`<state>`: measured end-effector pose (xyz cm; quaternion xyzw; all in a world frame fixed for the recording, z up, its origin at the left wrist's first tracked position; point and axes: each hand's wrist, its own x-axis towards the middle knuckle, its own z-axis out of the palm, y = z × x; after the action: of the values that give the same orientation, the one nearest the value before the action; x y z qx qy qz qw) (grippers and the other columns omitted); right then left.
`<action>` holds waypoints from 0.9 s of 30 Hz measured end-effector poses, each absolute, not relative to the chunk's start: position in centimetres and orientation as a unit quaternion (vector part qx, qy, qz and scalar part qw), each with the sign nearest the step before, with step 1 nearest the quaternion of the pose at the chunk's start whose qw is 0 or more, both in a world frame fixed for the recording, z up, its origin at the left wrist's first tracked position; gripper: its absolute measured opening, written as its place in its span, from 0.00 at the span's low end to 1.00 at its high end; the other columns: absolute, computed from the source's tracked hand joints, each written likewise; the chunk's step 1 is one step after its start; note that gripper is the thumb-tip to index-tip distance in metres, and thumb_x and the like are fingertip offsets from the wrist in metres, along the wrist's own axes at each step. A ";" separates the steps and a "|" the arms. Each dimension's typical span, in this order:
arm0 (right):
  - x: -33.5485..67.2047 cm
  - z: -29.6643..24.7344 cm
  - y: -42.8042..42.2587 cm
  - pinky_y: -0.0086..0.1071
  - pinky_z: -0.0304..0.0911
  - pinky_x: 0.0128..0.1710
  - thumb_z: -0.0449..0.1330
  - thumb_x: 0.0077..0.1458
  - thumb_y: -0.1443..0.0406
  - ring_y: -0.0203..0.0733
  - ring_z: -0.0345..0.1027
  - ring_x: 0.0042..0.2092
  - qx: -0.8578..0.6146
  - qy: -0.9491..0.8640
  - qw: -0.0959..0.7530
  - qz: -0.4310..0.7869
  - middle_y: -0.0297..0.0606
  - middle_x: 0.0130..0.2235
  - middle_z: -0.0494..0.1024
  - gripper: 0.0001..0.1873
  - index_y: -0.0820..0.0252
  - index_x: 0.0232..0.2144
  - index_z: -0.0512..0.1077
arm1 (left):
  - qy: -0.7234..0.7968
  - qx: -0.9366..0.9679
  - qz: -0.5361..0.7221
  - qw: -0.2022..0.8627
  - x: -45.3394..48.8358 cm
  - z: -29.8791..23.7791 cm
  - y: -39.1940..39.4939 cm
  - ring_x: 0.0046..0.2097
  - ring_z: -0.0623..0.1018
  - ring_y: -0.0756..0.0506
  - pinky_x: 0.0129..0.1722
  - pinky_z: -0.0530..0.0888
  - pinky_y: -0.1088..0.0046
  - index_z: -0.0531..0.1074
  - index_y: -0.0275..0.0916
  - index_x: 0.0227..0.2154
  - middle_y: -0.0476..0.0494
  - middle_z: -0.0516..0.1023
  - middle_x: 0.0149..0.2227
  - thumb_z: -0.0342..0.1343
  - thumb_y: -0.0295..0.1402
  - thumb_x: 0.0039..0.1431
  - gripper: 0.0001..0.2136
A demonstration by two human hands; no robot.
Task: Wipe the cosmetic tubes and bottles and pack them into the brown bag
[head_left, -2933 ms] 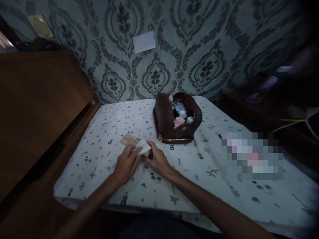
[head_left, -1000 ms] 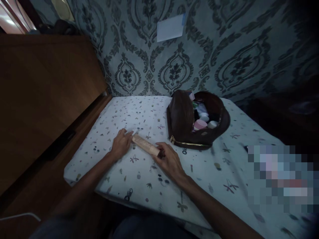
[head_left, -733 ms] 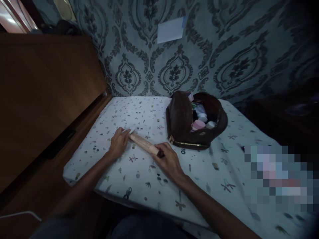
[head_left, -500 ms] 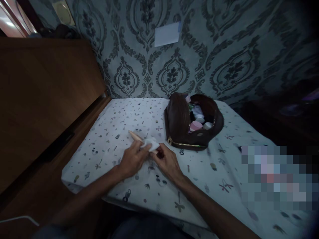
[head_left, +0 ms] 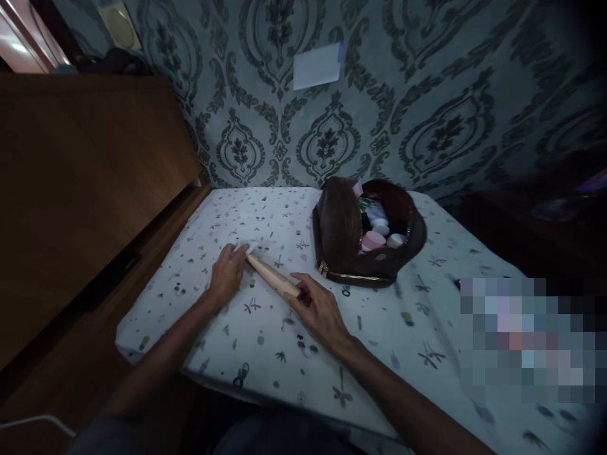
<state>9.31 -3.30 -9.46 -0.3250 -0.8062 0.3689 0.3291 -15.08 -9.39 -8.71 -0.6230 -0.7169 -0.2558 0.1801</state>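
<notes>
My right hand [head_left: 322, 311] grips the near end of a slim, beige, tapered tube [head_left: 271, 275], which points up and to the left above the patterned sheet. At the tube's thin far end, my left hand [head_left: 227, 270] is closed on a small white tissue [head_left: 247, 247] and touches the tip. Most of the tissue is hidden by the fingers. Just beyond my right hand stands a brown toiletry bag [head_left: 339, 221], unzipped, with a pink-lidded container [head_left: 373, 241], white caps and other small items inside.
The white printed sheet [head_left: 256, 215] covers a padded surface against the patterned wall [head_left: 284, 145]. A wooden cabinet [head_left: 90, 189] borders it on the left. A blurred-out patch [head_left: 526, 341] lies at the right. A white cable [head_left: 38, 418] runs along the lower left.
My left hand has slid with the tissue from near my right hand up and left to the tube's far tip, uncovering the tube's length. My right hand has barely moved.
</notes>
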 end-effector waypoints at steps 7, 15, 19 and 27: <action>9.1 -8.9 -3.0 0.31 0.64 0.31 0.59 0.55 0.55 0.40 0.69 0.31 -0.331 -0.743 0.334 0.476 0.34 0.30 0.75 0.19 0.59 0.46 0.74 | -0.673 -0.641 -0.335 0.158 -12.5 -7.1 -10.2 0.39 0.70 0.46 0.37 0.71 0.72 0.63 0.42 0.61 0.45 0.65 0.39 0.42 0.30 0.70 0.19; 9.3 -8.5 -2.7 0.31 0.61 0.32 0.54 0.59 0.55 0.40 0.67 0.30 -0.301 -0.775 0.312 0.459 0.35 0.28 0.75 0.16 0.61 0.33 0.74 | -0.631 -0.742 -0.173 0.146 -6.8 -8.7 -11.6 0.42 0.73 0.43 0.31 0.72 0.73 0.60 0.41 0.61 0.41 0.70 0.41 0.44 0.29 0.68 0.20; 9.4 -8.8 -2.6 0.32 0.61 0.32 0.54 0.59 0.53 0.41 0.69 0.31 -0.320 -0.772 0.291 0.465 0.36 0.28 0.76 0.20 0.62 0.40 0.76 | -0.699 -0.686 -0.172 0.105 -9.5 -8.6 -10.4 0.43 0.73 0.43 0.35 0.74 0.71 0.64 0.42 0.59 0.40 0.70 0.44 0.43 0.32 0.70 0.18; 9.4 -8.9 -2.0 0.34 0.62 0.35 0.49 0.63 0.54 0.41 0.68 0.31 -0.330 -0.794 0.304 0.411 0.37 0.26 0.72 0.23 0.58 0.24 0.73 | -0.769 -0.616 -0.152 0.073 -13.2 -8.5 -8.4 0.41 0.73 0.45 0.39 0.71 0.72 0.69 0.42 0.57 0.44 0.70 0.41 0.41 0.32 0.71 0.17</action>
<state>9.41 -2.01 -8.91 -0.3296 -0.7937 0.4108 0.3044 -13.19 -8.42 -8.48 -0.6160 -0.7695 -0.1522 0.0729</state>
